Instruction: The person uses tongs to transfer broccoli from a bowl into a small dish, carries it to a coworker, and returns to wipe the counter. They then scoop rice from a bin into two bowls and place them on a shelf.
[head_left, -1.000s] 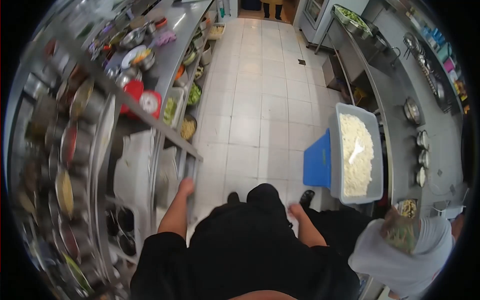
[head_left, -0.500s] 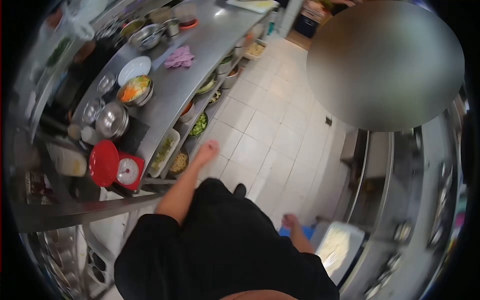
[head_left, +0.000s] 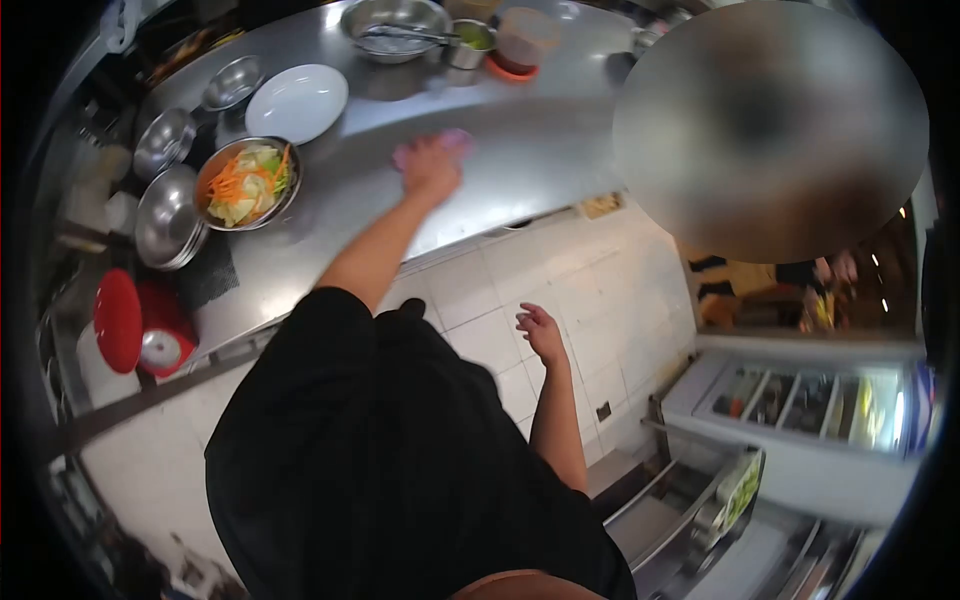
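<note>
My left hand (head_left: 432,172) is on a pink cloth (head_left: 458,141) on the steel counter (head_left: 370,205), its fingers closed over the cloth and partly hiding it. Over the floor, my right hand (head_left: 540,332) hangs with fingers apart and nothing in them. Left of the cloth are a white oval plate (head_left: 297,104) and a metal bowl of cut vegetables (head_left: 247,184), orange shreds and pale green leaves among them. Behind the cloth stands a large metal bowl (head_left: 395,28) with a utensil across it.
Stacked metal bowls (head_left: 168,220) and a red scale (head_left: 160,335) stand at the counter's left end. A small metal pot (head_left: 469,45) and a plastic container (head_left: 525,42) are at the back. Open drawers (head_left: 690,500) and a glass-topped cooler (head_left: 790,400) lie to the right.
My left hand has gone from beside the shelves up onto the counter and taken hold of the pink cloth. My right hand has come forward and opened. The view has turned toward the counter.
</note>
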